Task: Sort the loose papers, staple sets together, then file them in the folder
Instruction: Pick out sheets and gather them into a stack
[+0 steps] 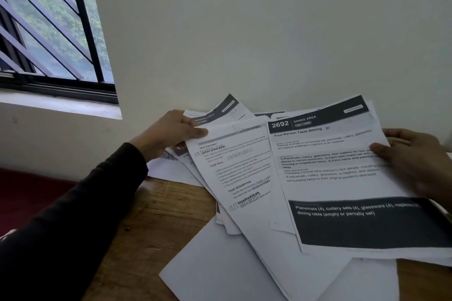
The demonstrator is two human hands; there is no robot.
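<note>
While the left hand (175,129) pinches the top corner of a printed sheet (234,168) and the right hand (413,156) grips the edge of the "Dining Area" sheet (342,173) with thumb on top, the loose papers (220,264) are seen fanned unevenly over the wooden table (146,227) against the wall (269,32); sorting is judged barely begun; no stapler or folder is in view; stapling and filing remain.

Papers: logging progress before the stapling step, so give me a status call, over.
Left hand pinches the left sheet. Right hand grips the Dining Area sheet. Remaining papers fanned loose on the wooden table. No stapler or folder in view.
</note>
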